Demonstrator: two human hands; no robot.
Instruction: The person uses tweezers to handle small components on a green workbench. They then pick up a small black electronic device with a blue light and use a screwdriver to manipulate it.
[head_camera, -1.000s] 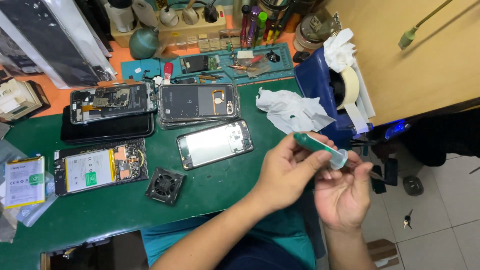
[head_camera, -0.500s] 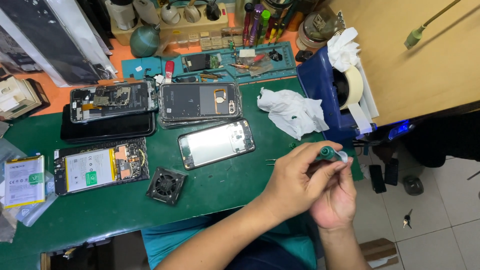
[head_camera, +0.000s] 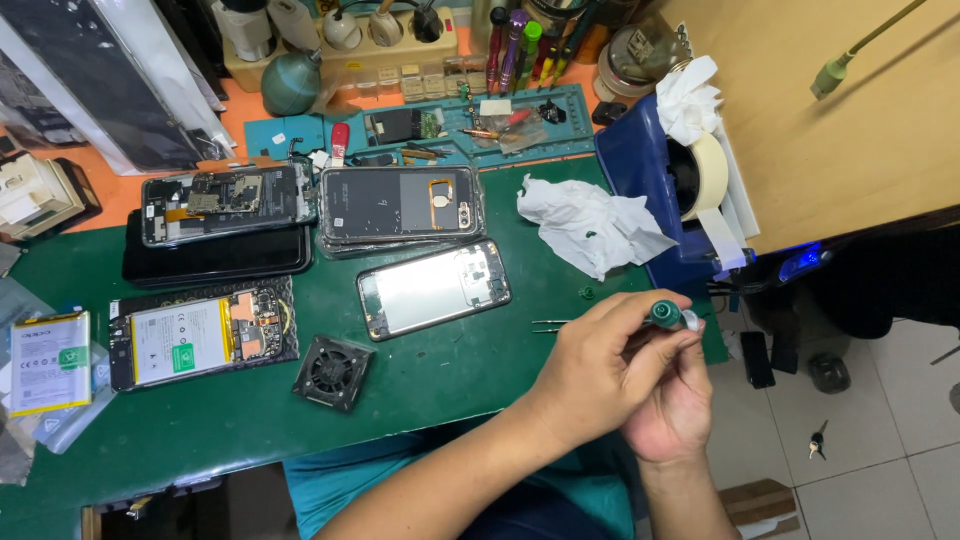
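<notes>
Green tube now upright in both hands.

A green mat is seen, an orange surface behind it — a white tissue, a blue box, a black fan, a teal tube.

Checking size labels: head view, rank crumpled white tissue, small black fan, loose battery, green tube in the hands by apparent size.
1. Crumpled white tissue
2. Loose battery
3. Small black fan, close to the battery, so unsure
4. Green tube, mostly hidden by both hands, end-on
</notes>
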